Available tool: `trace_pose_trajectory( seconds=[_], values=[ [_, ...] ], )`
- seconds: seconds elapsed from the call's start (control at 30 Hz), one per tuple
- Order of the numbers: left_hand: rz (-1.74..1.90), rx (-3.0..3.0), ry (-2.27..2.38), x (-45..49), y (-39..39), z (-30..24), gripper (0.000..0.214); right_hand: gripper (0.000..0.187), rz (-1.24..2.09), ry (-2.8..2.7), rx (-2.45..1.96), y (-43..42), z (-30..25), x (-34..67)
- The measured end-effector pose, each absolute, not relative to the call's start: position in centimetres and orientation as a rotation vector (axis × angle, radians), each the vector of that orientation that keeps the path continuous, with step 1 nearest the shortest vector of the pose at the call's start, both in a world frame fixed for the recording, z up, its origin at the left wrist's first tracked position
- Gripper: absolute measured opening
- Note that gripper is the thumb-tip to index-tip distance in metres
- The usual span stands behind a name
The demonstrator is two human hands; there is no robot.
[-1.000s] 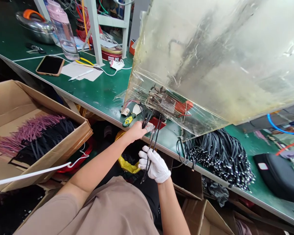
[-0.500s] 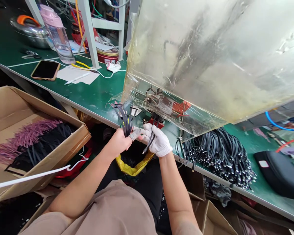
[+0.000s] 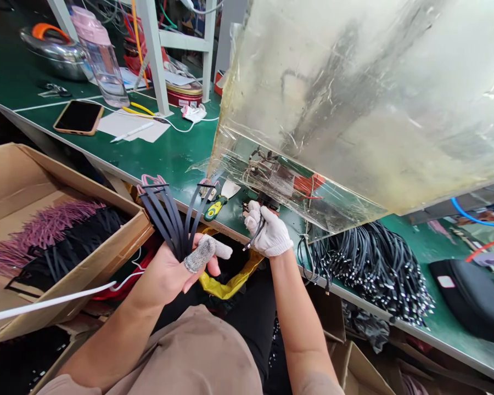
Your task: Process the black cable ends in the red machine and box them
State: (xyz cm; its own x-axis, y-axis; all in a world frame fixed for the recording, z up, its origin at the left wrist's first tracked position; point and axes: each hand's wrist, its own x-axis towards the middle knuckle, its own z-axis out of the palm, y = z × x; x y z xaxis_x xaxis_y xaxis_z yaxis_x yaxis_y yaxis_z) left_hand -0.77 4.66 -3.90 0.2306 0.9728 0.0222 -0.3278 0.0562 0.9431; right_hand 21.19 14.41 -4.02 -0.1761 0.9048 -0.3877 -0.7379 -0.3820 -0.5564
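In my left hand [image 3: 177,269], which wears cloth finger cots, is a fanned bunch of flat black cables [image 3: 167,216] with pink wire ends pointing up. The hand is closed round their lower part, in front of the table edge. My right hand [image 3: 269,230], in a white glove, is closed on a short black cable [image 3: 255,235] whose end sticks out below the fingers. It sits just before a small machine [image 3: 267,200], partly hidden under a clear plastic shield [image 3: 313,109]. A green and yellow scraper [image 3: 222,200] lies on the table between the hands.
A cardboard box [image 3: 123,247] of pink-ended cables stands at left. A large pile of black cables [image 3: 366,269] lies at right, beside a black case [image 3: 469,296]. A phone [image 3: 79,117] and a bottle [image 3: 102,66] are at back left. A yellow-rimmed bag [image 3: 230,288] hangs below the edge.
My left hand has moved left and toward me with the cable bunch, away from my right hand. The scraper now shows. My right hand stays near the machine, its fingers more curled.
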Motion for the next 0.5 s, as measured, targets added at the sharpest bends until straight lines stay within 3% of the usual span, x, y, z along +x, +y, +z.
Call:
trace_pose_trajectory(
  seconds=[0.37, 0.5],
  values=[
    [1.266, 1.061, 0.867, -0.7, 3.9, -2.0, 0.042, 0.033, 1.850, -0.226, -0.843, 14.6, -3.3, 21.4],
    [1.263, 1.057, 1.015, 0.7, 5.3, -2.2, 0.047, 0.020, 1.869, -0.363, -0.820, 12.7, -4.4, 21.9]
  ],
)
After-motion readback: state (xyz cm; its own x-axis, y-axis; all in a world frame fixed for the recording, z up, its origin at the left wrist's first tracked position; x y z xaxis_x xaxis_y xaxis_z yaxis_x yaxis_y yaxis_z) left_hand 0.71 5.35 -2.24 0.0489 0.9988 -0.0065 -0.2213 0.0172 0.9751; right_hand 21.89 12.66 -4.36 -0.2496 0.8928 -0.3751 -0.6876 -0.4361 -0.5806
